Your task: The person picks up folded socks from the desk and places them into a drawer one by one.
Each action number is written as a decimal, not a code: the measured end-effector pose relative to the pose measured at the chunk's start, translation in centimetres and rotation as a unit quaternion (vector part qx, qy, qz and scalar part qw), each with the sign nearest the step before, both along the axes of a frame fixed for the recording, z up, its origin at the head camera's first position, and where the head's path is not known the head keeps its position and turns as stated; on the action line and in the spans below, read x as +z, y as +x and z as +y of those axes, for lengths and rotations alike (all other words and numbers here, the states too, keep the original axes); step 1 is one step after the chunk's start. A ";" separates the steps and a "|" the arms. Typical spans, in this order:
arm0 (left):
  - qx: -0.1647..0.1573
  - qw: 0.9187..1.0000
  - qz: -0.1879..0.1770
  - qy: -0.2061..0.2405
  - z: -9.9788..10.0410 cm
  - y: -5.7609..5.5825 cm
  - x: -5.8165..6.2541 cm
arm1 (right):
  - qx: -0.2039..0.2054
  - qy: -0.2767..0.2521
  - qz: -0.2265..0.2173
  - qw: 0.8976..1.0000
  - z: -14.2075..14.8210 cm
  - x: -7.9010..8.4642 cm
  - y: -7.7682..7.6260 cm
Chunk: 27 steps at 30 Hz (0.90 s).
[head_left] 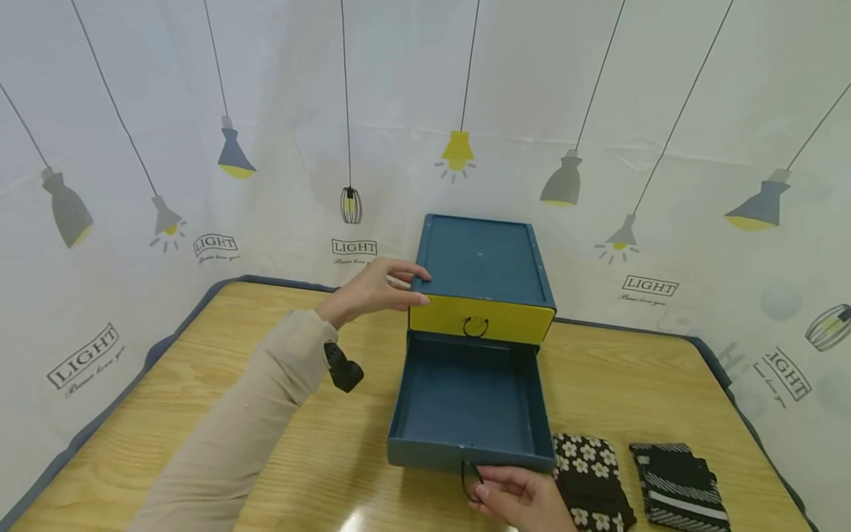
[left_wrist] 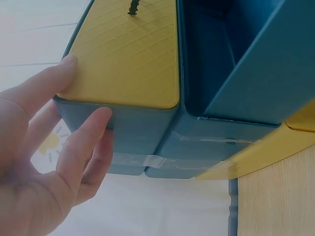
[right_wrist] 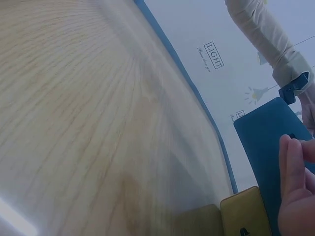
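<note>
A blue drawer cabinet (head_left: 482, 258) with a yellow top drawer front (head_left: 439, 318) stands at the back of the wooden table. Below that front, a blue drawer (head_left: 465, 403) is pulled out, its inside bare. My right hand (head_left: 525, 499) pinches the black loop handle (head_left: 463, 480) at this drawer's front. At the cabinet's upper left corner, my left hand (head_left: 379, 288) holds on, one finger over the top and the thumb by the yellow front. The left wrist view shows my left hand (left_wrist: 54, 147) spanning the corner, fingertips against yellow and blue faces.
Right of the drawer lie a folded black fabric piece with white flowers (head_left: 592, 473) and a folded black piece with white stripes (head_left: 681, 484). Another yellow drawer front (right_wrist: 246, 211) sits lower on the cabinet. A white curtain printed with lamps (head_left: 292, 148) surrounds the table (head_left: 319, 451).
</note>
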<state>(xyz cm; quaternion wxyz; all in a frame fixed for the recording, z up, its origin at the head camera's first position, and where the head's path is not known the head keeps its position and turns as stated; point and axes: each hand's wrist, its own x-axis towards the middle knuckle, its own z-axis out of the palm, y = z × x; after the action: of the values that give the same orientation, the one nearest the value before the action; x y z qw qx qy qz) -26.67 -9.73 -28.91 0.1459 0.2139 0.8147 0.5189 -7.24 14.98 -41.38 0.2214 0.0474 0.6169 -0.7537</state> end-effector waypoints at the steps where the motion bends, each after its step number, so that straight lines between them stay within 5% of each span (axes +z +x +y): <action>1: 0.001 1.000 -0.001 0.001 0.0 0.0 0.0 | 0.001 0.006 0.001 1.000 0.0 0.0 0.1; 21: -0.006 1.000 0.002 -0.009 0.1 -0.1 0.0 | 0.008 0.014 -0.019 1.000 0.2 -2.5 0.6; 27: -0.005 1.000 -0.001 -0.004 0.0 0.0 0.0 | 0.091 -0.012 0.016 0.996 1.8 -2.6 0.4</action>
<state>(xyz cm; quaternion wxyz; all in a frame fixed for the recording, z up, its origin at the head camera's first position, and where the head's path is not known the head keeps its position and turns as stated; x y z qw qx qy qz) -26.71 -9.70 -28.91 0.1495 0.2169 0.8156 0.5152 -6.82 16.81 -43.93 0.2795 -0.0241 0.6128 -0.7388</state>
